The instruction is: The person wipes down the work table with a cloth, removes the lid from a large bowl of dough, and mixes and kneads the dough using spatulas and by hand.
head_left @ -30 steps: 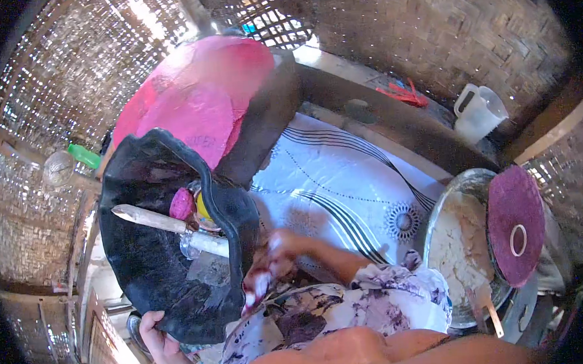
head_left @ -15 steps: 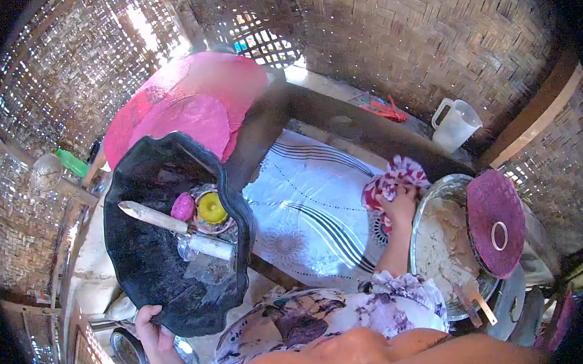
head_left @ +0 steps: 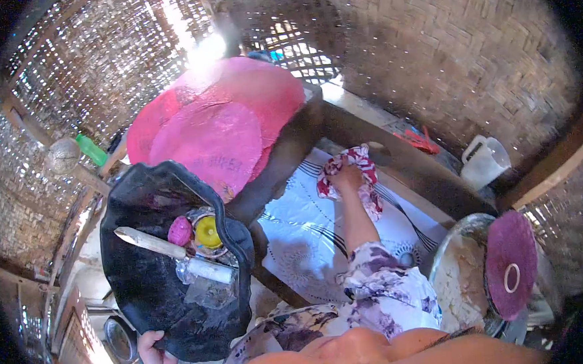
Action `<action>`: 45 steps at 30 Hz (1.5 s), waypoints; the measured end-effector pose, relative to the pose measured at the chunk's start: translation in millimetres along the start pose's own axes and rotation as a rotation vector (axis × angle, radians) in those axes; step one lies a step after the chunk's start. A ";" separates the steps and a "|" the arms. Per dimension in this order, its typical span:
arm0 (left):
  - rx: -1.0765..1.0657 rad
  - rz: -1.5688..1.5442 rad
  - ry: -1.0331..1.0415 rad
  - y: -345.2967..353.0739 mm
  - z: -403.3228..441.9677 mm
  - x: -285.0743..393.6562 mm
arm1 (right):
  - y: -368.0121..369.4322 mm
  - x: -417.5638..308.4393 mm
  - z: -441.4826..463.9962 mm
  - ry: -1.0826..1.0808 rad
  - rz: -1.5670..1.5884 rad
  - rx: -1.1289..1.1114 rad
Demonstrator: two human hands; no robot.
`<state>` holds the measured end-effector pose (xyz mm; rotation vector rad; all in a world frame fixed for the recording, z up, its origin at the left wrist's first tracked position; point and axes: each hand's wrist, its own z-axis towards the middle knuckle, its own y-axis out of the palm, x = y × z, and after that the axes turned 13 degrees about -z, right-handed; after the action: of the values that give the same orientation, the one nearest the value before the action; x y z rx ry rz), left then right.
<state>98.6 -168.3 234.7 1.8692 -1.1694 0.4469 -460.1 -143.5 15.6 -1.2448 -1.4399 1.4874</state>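
Observation:
My left hand (head_left: 158, 353) is closed on the lower rim of a large black basin (head_left: 158, 297) with a wavy edge, which is tilted. Inside it lie a wooden stick (head_left: 150, 243), a pink object (head_left: 180, 231), a yellow ring-shaped piece (head_left: 208, 232) and a clear plastic wrapper with a white roll (head_left: 211, 270). With its fingers bunched around a red-and-white patterned cloth (head_left: 364, 163), my right hand (head_left: 347, 178) presses down on a white cloth (head_left: 299, 248) with dark stripes, near its far edge.
Pink round sheets (head_left: 209, 140) lie behind the basin. A dark wooden beam (head_left: 404, 162) borders the white cloth. A clear jug (head_left: 485, 162) stands at right. A pan of pale dough-like mass (head_left: 459, 285) and a purple disc (head_left: 512, 265) are nearer me. Woven walls (head_left: 444, 52) enclose the space.
My right hand has moved with the patterned cloth from beside the pan, left and away from me, to the far part of the white cloth. My left hand keeps hold of the basin.

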 end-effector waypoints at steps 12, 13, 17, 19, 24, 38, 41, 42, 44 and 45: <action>-0.086 -0.174 0.076 -15.7 -19.9 -0.9 | 92.8 -93.9 -200.0 -0.843 0.020 -0.215; -0.098 -0.169 0.058 -17.0 -17.3 1.0 | 98.1 -88.6 -228.5 -0.899 0.088 -0.265; -0.117 -0.030 0.185 -35.9 -8.6 9.9 | 88.5 -67.4 -275.9 -0.934 0.426 -0.361; -0.143 -0.035 0.140 -38.9 -7.7 15.2 | 68.3 -46.1 -259.8 -0.817 0.591 -0.326; -0.376 0.131 0.127 -29.9 10.2 23.3 | -26.1 67.5 -185.9 -0.390 0.896 0.207; -0.821 0.362 -0.572 85.0 89.6 -63.9 | 26.5 220.6 -476.9 0.374 0.115 -0.312; -0.878 0.459 -0.690 108.4 113.2 -105.6 | -14.9 212.6 -533.6 0.354 0.342 -0.325; -0.889 0.492 -0.718 118.1 117.4 -120.7 | -33.6 205.9 -544.5 0.358 0.468 -0.181; -0.999 0.555 -0.695 132.9 98.8 -140.9 | -65.7 189.1 -545.9 0.330 0.760 0.026; -0.902 0.578 -0.605 141.3 73.5 -151.6 | -63.4 184.5 -539.2 0.430 0.646 0.143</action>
<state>-107.7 -171.7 158.8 0.8587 -1.9074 -0.3592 -8.1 200.4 94.6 -1.9027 -0.6602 1.5452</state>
